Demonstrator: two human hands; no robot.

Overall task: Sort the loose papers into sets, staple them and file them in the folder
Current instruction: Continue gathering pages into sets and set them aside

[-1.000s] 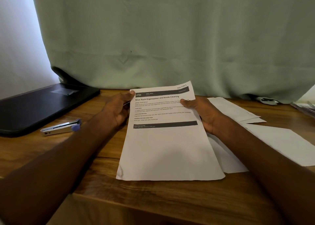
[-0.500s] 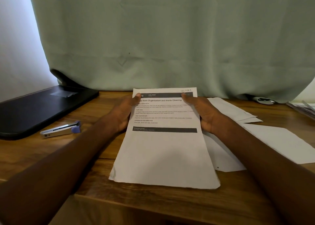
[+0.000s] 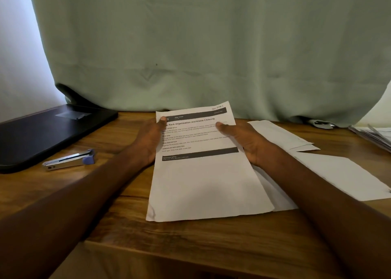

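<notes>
A printed sheet set [image 3: 203,179] headed "Shoe Rack Organization and Insole Cleaning" stands tilted, its bottom edge on the wooden desk [image 3: 105,204]. My left hand [image 3: 148,139] grips its upper left edge, thumb over the front. My right hand [image 3: 243,139] grips the right edge, thumb on the text. A silver stapler [image 3: 68,160] with a purple end lies to the left. The black folder [image 3: 46,132] lies shut at the far left. More white sheets [image 3: 338,173] lie flat to the right.
A green curtain [image 3: 211,46] hangs behind the desk. Another stack of papers [image 3: 374,137] sits at the far right edge. A further sheet [image 3: 281,134] lies behind my right hand. The desk's front edge runs close below the held sheets.
The held sheets have been shifted and tilted slightly, the top swinging right again. My thumbs slid along the top edge and back; both hands keep their hold.
</notes>
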